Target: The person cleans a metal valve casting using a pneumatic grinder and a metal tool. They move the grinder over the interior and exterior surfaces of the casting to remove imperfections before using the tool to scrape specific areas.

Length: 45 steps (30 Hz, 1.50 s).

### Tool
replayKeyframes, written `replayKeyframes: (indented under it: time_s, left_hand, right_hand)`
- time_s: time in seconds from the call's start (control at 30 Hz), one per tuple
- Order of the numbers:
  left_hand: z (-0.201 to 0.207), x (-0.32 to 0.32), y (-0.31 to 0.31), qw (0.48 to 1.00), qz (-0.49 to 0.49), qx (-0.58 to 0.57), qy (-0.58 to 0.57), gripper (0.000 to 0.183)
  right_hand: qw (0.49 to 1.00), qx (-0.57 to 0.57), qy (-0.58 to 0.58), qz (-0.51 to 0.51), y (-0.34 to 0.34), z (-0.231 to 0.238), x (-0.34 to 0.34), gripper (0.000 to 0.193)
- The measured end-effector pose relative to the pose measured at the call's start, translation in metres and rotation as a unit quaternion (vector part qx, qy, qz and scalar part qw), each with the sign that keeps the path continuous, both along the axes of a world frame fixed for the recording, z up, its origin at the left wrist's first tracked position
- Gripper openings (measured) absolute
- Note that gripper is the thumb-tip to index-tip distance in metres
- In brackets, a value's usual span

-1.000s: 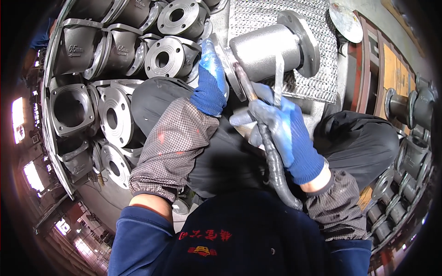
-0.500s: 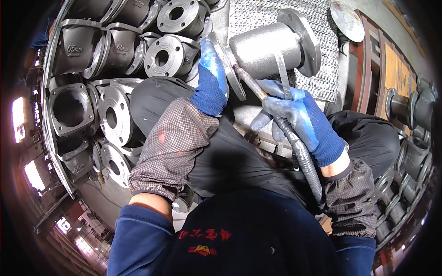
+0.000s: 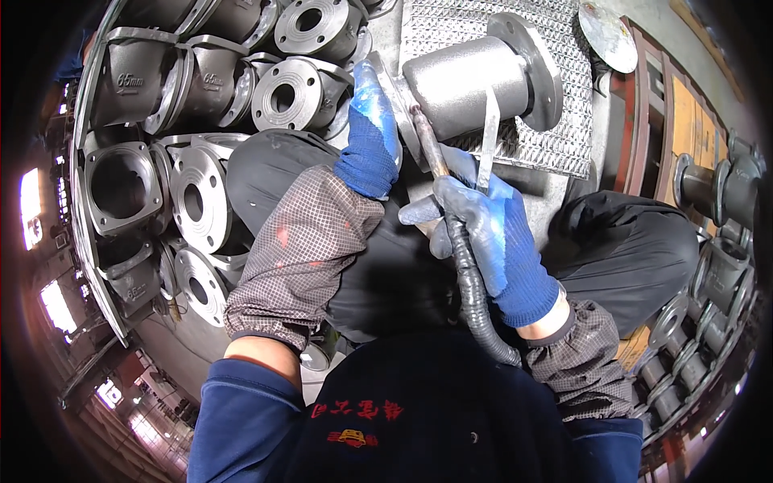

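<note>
A grey cast-metal flanged valve body [image 3: 467,84] lies on its side in front of me. My left hand [image 3: 370,133], in a blue glove, is closed on the rim of its near-left flange; the thumb side is partly hidden. My right hand [image 3: 483,229], likewise gloved, grips a slim rod-shaped grinding tool [image 3: 431,147] on a black ribbed hose [image 3: 475,310]. The tool's tip meets the casting just behind that flange. A flat, pale metal strip [image 3: 489,133] stands up from between the right-hand fingers.
Under the casting is a metal mesh mat [image 3: 555,153]. Similar flanged castings [image 3: 201,205] are stacked at left, and more castings [image 3: 717,274] stand at far right. A round metal disc [image 3: 608,38] lies by reddish beams [image 3: 636,121] at the back right.
My right hand has shifted left and slightly down, swinging the tool steeper and carrying the hose and strip along. The left hand and the casting have barely moved.
</note>
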<state>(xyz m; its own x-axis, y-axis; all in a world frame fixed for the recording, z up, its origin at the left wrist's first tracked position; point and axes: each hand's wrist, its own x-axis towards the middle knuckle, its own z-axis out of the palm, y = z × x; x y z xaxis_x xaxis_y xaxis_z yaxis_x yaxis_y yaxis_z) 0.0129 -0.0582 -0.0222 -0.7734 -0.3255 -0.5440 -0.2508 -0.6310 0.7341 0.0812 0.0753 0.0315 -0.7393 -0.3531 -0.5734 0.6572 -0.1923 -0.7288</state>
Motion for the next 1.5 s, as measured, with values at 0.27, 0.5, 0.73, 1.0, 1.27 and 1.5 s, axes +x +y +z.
replayKeyframes:
  time_s: [0.27, 0.5, 0.73, 1.0, 1.27, 1.5]
  left_hand:
    - [-0.021, -0.002, -0.011, 0.999, 0.000, 0.012, 0.040, 0.042]
    - [-0.048, -0.005, -0.017, 0.997, -0.006, -0.041, 0.058, 0.042]
    - [-0.019, -0.003, -0.007, 1.000, 0.003, -0.009, 0.016, 0.043]
    - [-0.024, -0.002, -0.010, 0.999, -0.029, 0.001, 0.045, 0.067]
    - [-0.029, -0.009, -0.005, 0.997, 0.011, 0.078, 0.021, 0.051]
    - [-0.007, -0.004, -0.011, 0.996, -0.025, 0.083, -0.033, 0.041]
  right_hand:
    - [0.998, -0.042, -0.046, -0.003, 0.001, 0.007, -0.001, 0.047]
    - [0.999, -0.018, 0.019, 0.018, 0.000, 0.007, -0.001, 0.046]
    - [0.996, -0.061, -0.061, 0.022, 0.000, 0.014, -0.012, 0.040]
    - [0.998, -0.001, -0.057, 0.035, -0.007, 0.024, -0.010, 0.033]
    - [0.995, 0.009, -0.085, 0.058, -0.003, 0.024, -0.025, 0.030]
    - [0.992, 0.098, -0.001, 0.076, -0.007, 0.019, -0.026, 0.026]
